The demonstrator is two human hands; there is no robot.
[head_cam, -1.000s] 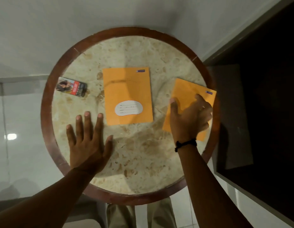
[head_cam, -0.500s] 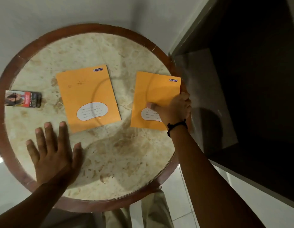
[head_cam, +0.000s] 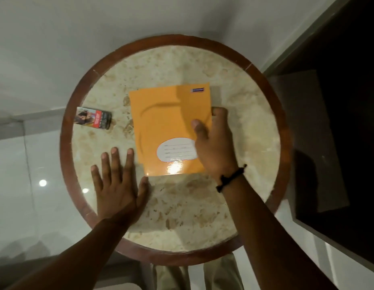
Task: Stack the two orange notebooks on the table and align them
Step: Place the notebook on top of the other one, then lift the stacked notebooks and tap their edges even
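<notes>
Moved: right-hand notebook [head_cam: 171,130] now atop its twin mid-bench [head_cam: 244,126], my right hand's [head_cam: 215,143] grip pinching its edge, left hand [head_cam: 117,185] flat, empty; I judge alignment remaining.

Round marble table [head_cam: 203,65], glossy floor [head_cam: 25,174], dark cabinet [head_cam: 339,132]

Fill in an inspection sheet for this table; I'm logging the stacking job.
Surface: round stone-look table with a brown rim.
Job's things: top notebook lies on the lower notebook, whose left edge shows; not flush.
Clutter: small printed box near the left rim.
Grippers: right hand grips the top notebook's right edge; left hand flat on the table, fingers spread.
Cables: nothing seen.
Surroundings: pale floor, dark cabinet to the right.
</notes>
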